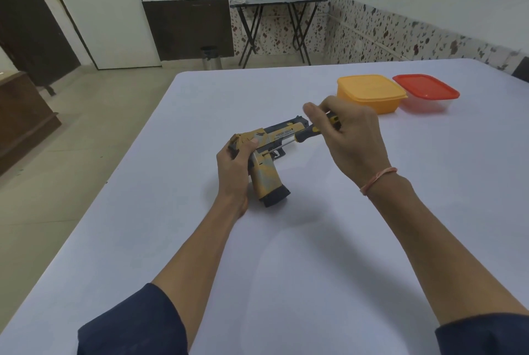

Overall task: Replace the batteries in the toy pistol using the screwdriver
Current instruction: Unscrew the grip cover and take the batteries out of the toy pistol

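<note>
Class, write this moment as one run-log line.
left hand: holds toy pistol on table | right hand: holds screwdriver, tip at pistol's side | beyond: yellow box, red box, both lidded

A pale-covered table [200, 254] carries 2 lidded tubs just beside each other at its far right, a yellow tub [370, 94] and a red-lidded tub [426, 91]. Near the middle, the toy pistol [267, 180] appears to rest on its grip base.

toy pistol [267, 177] mid-bench [315, 240], left hand [233, 168] on its left side, right hand [352, 137] with screwdriver [305, 133] on its right, left container [370, 94] just beside right container [426, 89], both on bench behind-right of pistol
</note>
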